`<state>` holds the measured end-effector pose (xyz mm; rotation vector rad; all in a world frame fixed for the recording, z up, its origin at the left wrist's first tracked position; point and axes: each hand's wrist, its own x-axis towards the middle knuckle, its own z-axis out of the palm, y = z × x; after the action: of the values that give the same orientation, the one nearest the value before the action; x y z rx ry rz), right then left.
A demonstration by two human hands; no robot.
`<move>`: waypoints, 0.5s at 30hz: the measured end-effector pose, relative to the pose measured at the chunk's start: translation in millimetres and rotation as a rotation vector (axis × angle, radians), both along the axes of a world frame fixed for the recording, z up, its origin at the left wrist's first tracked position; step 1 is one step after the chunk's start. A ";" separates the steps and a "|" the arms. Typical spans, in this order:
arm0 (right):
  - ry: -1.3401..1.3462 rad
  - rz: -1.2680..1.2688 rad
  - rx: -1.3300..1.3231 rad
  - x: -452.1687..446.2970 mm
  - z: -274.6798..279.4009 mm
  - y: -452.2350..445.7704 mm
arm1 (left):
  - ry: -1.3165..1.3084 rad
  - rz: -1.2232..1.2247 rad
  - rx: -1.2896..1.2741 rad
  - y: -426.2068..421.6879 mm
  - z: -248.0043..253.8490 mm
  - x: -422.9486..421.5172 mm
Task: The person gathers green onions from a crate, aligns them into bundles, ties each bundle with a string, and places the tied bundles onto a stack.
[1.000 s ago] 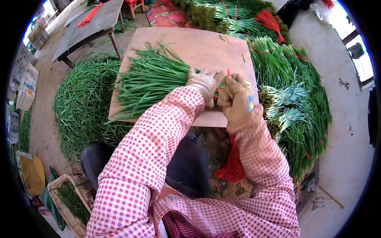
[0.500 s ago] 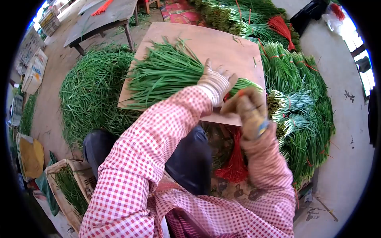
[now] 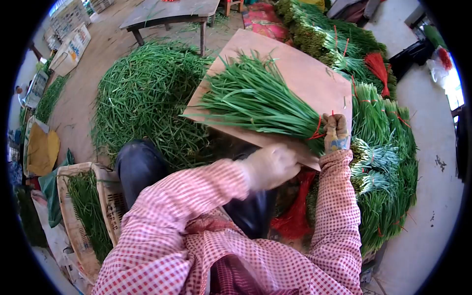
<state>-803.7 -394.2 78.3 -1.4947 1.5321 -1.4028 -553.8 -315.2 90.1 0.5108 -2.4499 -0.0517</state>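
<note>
A bundle of garlic chives point(image 3: 260, 98) lies across a tan board point(image 3: 305, 61), its leaves fanned toward the upper left. A red tie point(image 3: 316, 132) circles it near the stem end. My right hand point(image 3: 336, 129), in a worn glove, is closed at the stem end beside the tie, fingers curled; a bit of red shows above the knuckles. My left hand point(image 3: 275, 164), in a pale glove, is off the bundle near the board's front edge. Motion smears its fingers, so I cannot tell what they hold.
Loose green leaves point(image 3: 147, 98) are heaped left of the board. Tied chive bundles point(image 3: 383, 162) are stacked on the right. Red ties point(image 3: 295, 211) hang below the board, and another bunch of red ties point(image 3: 377, 71) lies on the stack. A crate point(image 3: 93, 211) stands at lower left.
My left hand has left the bundle and moved down toward me. My right hand has moved to the stem end, where a red tie now shows around the bundle. The view has shifted left.
</note>
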 end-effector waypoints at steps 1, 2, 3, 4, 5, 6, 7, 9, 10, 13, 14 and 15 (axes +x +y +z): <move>0.060 -0.018 0.009 1.1 2.8 -0.3 | -0.169 -0.084 0.187 16.7 10.3 22.8; 0.024 -0.012 -0.008 -0.7 -1.8 -2.2 | 0.079 -0.068 0.161 31.9 -0.5 39.6; 0.009 -0.005 -0.009 1.3 0.9 -1.9 | 0.123 0.005 0.342 41.6 -5.1 55.7; 0.007 -0.014 -0.052 0.3 -3.8 -3.8 | 0.120 0.127 0.405 42.3 -11.0 69.3; 0.005 -0.029 -0.098 0.6 -5.3 -5.9 | 0.112 0.243 0.461 38.0 -12.8 78.5; 0.058 -0.027 -0.118 0.0 -5.9 -6.1 | 0.252 0.392 0.618 36.2 -15.3 82.3; 0.063 -0.051 -0.127 1.8 -6.9 -6.5 | 0.395 0.545 0.768 32.5 -17.4 84.5; 0.034 -0.052 -0.147 2.9 -7.8 -7.9 | 0.344 0.637 0.901 17.9 -10.8 74.3; 0.033 -0.066 -0.146 2.3 -5.9 -7.0 | 0.402 0.594 1.012 9.4 -16.8 64.5; 0.166 -0.106 -0.077 3.1 -0.4 -6.3 | 0.587 0.449 1.249 -15.8 -37.7 32.2; 0.145 -0.098 -0.094 4.8 -1.5 -6.4 | 0.726 0.359 1.377 -21.2 -33.5 24.3; 0.125 -0.088 -0.110 6.5 -2.2 -6.1 | 0.723 0.354 1.384 -25.8 -29.6 19.4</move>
<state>-797.2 -400.2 76.1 -1.6255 1.6372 -1.4896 -534.4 -341.0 60.5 1.1895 -1.2700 -1.5238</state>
